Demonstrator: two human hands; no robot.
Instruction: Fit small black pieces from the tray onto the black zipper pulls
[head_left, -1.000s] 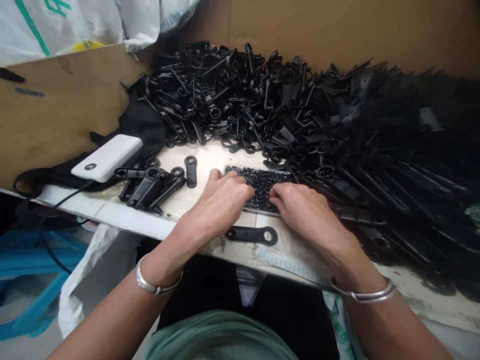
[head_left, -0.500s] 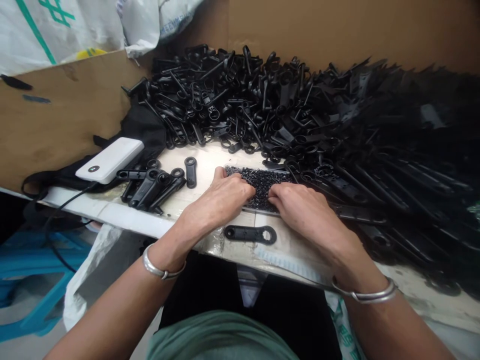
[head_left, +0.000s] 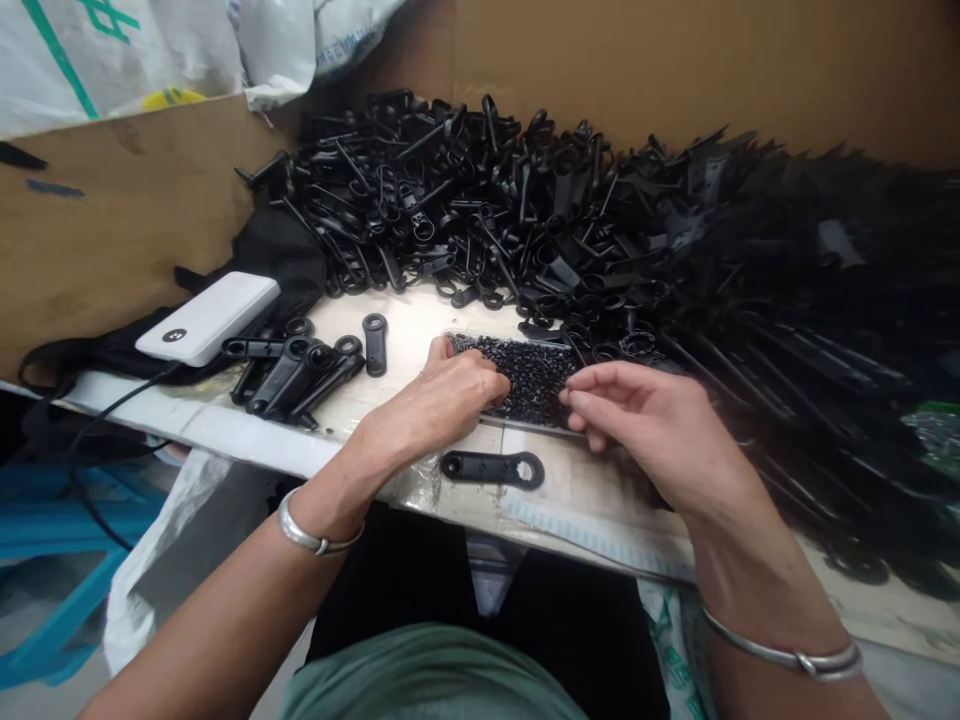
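Left hand: here my left hand [head_left: 457, 395] is curling over the left side of the shallow tray [head_left: 532, 428], its fingers bending in; I cannot tell whether they are gripping anything.
Right hand: over at the tray's right side, my right hand [head_left: 649, 405] is keeping thumb and forefinger narrow, tips almost meeting (whether a tiny piece is sitting between them, I cannot tell).
Tray: it is lying on the pale tabletop [head_left: 420, 310] between my hands, and small black pieces [head_left: 532, 375] are covering its bottom.
Single part: one black ring-ended part [head_left: 491, 468] is lying flat on my side of the tray, its larger ring pointing right.
Left side: a small heap of similar parts [head_left: 289, 370] is resting near a white device [head_left: 210, 320], and another part [head_left: 375, 345] is lying just beside that heap.
Back and right: a great black pile [head_left: 480, 200] is spreading before the cardboard wall [head_left: 675, 70].
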